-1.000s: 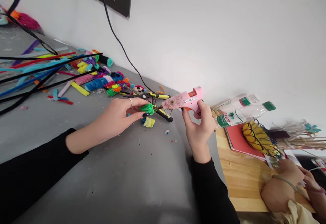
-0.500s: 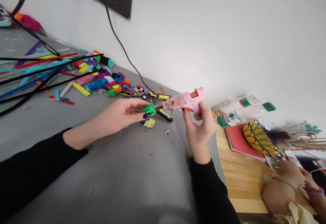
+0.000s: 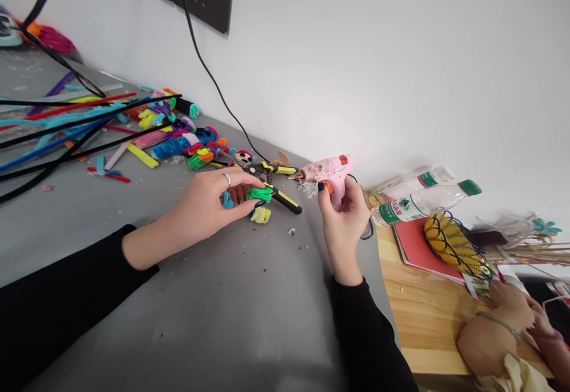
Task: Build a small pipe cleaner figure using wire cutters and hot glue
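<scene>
Work looked partway along in the head view: several coiled fuzzy pieces (image 3: 168,147) lay made up on the grey table (image 3: 214,321), while the green piece (image 3: 258,195) seemed unfinished; any glue on it could not be made out. Of the 2 hands, the left hand (image 3: 212,205) pinched it between thumb and fingertips. The right hand (image 3: 348,217) gripped the pink glue gun (image 3: 327,169), its nozzle apart from the green piece. 1 yellow piece (image 3: 260,215) lay just beside the left thumb tip.

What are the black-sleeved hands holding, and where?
Left hand: a fuzzy green piece, pinched by its sides. Right hand: the pink glue gun, held by its handle.
</scene>
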`<state>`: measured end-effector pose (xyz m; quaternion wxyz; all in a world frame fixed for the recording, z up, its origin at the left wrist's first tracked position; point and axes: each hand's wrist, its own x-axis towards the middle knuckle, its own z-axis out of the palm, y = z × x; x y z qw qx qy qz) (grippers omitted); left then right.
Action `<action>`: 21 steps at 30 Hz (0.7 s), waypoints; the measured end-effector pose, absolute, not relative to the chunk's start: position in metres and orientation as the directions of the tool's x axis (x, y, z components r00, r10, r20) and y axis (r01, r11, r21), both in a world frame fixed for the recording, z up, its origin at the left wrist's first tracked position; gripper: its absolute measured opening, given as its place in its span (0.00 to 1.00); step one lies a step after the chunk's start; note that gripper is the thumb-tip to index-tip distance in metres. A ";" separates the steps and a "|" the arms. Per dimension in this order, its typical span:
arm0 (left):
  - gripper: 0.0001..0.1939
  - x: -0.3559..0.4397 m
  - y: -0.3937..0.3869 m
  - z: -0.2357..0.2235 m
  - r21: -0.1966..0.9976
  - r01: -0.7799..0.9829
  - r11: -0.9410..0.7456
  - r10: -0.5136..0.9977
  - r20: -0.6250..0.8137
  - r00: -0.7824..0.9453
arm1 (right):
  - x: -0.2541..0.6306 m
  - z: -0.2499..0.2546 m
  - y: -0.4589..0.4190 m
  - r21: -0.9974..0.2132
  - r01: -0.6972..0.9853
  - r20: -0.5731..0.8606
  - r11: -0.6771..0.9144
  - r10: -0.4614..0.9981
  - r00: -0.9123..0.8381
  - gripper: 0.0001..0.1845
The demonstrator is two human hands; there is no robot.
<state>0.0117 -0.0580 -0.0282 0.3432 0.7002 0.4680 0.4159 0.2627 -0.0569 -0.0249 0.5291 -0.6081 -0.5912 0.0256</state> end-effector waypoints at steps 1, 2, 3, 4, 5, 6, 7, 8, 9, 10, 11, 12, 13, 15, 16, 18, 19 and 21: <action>0.14 0.012 -0.058 -0.027 0.857 0.387 -0.341 0.937 0.276 0.214 | 0.262 -0.025 -0.056 -0.702 0.665 0.571 0.253 0.758 0.315 0.21; 0.14 0.011 -0.058 -0.026 0.848 0.399 -0.349 0.934 0.284 0.215 | 0.262 -0.026 -0.056 -0.723 0.644 0.554 0.249 0.766 0.326 0.22; 0.14 0.011 -0.059 -0.025 0.844 0.404 -0.353 0.933 0.288 0.216 | 0.262 -0.026 -0.055 -0.738 0.628 0.541 0.246 0.772 0.334 0.22; 0.14 0.011 -0.059 -0.025 0.845 0.403 -0.353 0.933 0.287 0.216 | 0.262 -0.026 -0.055 -0.748 0.619 0.530 0.241 0.777 0.338 0.22; 0.14 0.011 -0.059 -0.024 0.850 0.396 -0.347 0.935 0.281 0.215 | 0.262 -0.026 -0.055 -0.754 0.613 0.522 0.236 0.783 0.340 0.22; 0.14 0.012 -0.059 -0.024 0.859 0.386 -0.336 0.939 0.271 0.213 | 0.263 -0.025 -0.055 -0.758 0.609 0.515 0.233 0.787 0.340 0.22; 0.14 0.012 -0.059 -0.024 0.870 0.373 -0.322 0.943 0.259 0.210 | 0.263 -0.025 -0.055 -0.762 0.605 0.510 0.231 0.790 0.340 0.21; 0.14 0.012 -0.060 -0.024 0.881 0.359 -0.308 0.947 0.247 0.207 | 0.263 -0.025 -0.055 -0.764 0.602 0.507 0.232 0.792 0.339 0.21; 0.13 0.013 -0.060 -0.024 0.891 0.344 -0.295 0.950 0.235 0.207 | 0.263 -0.025 -0.055 -0.766 0.598 0.506 0.234 0.793 0.338 0.21; 0.13 0.013 -0.060 -0.024 0.901 0.329 -0.283 0.952 0.223 0.209 | 0.263 -0.025 -0.055 -0.768 0.596 0.505 0.235 0.795 0.337 0.21; 0.13 0.013 -0.061 -0.024 0.912 0.311 -0.269 0.955 0.211 0.206 | 0.263 -0.025 -0.055 -0.767 0.597 0.505 0.235 0.795 0.335 0.21; 0.13 0.013 -0.061 -0.024 0.925 0.286 -0.251 0.959 0.198 0.201 | 0.263 -0.026 -0.055 -0.764 0.601 0.505 0.234 0.796 0.332 0.21; 0.13 0.013 -0.061 -0.024 0.941 0.252 -0.227 0.964 0.180 0.196 | 0.263 -0.026 -0.055 -0.759 0.608 0.508 0.233 0.797 0.328 0.21; 0.13 0.012 -0.060 -0.023 0.977 0.155 -0.145 0.976 0.116 0.182 | 0.263 -0.027 -0.055 -0.741 0.628 0.524 0.236 0.788 0.322 0.21; 0.13 0.011 -0.059 -0.023 0.992 0.092 -0.091 0.982 0.074 0.175 | 0.264 -0.027 -0.055 -0.727 0.642 0.542 0.243 0.778 0.319 0.20; 0.14 0.010 -0.057 -0.021 0.999 -0.051 0.018 0.987 -0.010 0.162 | 0.264 -0.028 -0.055 -0.687 0.679 0.586 0.259 0.750 0.306 0.20; 0.14 0.009 -0.056 -0.021 0.990 -0.122 0.065 0.987 -0.046 0.154 | 0.264 -0.028 -0.056 -0.661 0.702 0.610 0.265 0.735 0.297 0.20; 0.13 0.008 -0.053 -0.021 0.959 -0.249 0.135 0.982 -0.096 0.162 | 0.265 -0.027 -0.056 -0.608 0.747 0.646 0.269 0.714 0.269 0.20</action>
